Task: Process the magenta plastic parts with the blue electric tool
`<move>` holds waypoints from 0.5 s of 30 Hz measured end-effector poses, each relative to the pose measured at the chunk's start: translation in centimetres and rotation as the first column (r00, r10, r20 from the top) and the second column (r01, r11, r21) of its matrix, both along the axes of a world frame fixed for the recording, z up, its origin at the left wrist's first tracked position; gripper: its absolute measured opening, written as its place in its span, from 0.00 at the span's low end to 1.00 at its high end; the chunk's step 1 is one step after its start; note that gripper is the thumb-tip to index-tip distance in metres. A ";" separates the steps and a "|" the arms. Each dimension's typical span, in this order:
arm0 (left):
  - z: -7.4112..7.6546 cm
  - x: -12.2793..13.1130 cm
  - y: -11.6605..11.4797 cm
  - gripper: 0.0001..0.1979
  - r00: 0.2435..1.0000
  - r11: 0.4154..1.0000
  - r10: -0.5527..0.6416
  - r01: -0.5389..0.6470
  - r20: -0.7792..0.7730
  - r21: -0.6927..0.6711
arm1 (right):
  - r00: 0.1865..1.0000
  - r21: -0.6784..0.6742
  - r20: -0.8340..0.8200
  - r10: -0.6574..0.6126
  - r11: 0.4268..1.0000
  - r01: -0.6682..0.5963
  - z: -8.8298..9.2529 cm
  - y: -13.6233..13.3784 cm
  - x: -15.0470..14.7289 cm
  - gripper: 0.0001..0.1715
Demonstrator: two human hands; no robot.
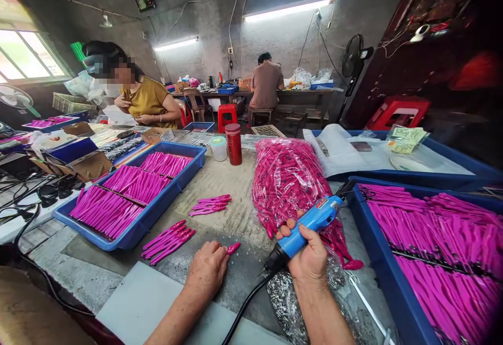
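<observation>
Right fingers (285, 231) encircle a screwdriver (310, 218); pink piece (233, 248) protrudes beyond left fingers (213, 248).

Gap left of screwdriver (294, 241), bag (288, 177) beyond

On the table (231, 183), handles (210, 206) lie between the left tray (147, 223) and the bag (290, 177) (another tray (378, 250) to its right).

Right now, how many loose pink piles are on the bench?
2: one pile left of the left hand, another pile farther off, toward the red flask. The bag may hide more.
</observation>
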State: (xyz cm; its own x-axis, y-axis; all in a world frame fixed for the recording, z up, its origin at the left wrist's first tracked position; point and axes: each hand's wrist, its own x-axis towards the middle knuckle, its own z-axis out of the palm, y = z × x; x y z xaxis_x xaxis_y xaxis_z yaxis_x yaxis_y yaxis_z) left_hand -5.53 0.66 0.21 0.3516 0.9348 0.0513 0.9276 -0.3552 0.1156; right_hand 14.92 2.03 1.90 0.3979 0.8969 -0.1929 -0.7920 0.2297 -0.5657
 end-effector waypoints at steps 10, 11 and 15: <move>0.2 0.1 0.4 0.13 1.000 0.999 0.000 0.000 0.010 -0.046 | 1.000 -0.012 -0.007 -0.003 1.000 0.003 0.1 0.1 0.0 0.28; 0.2 0.0 0.4 0.13 1.000 0.999 0.003 -0.002 0.030 -0.045 | 1.000 -0.012 -0.006 -0.004 1.000 0.004 0.1 0.1 0.0 0.28; -0.1 -0.5 0.5 0.13 0.985 0.999 0.046 -0.041 0.164 -0.035 | 1.000 0.008 0.001 -0.009 1.000 0.009 0.0 0.2 0.0 0.26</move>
State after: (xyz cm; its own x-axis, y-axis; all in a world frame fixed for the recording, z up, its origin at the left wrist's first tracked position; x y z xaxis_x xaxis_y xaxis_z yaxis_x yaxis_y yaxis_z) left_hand -5.99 1.17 0.15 0.2997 0.9510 0.0759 0.9093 -0.3089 0.2787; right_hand 14.95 2.22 1.90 0.4060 0.8949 -0.1854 -0.7891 0.2410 -0.5650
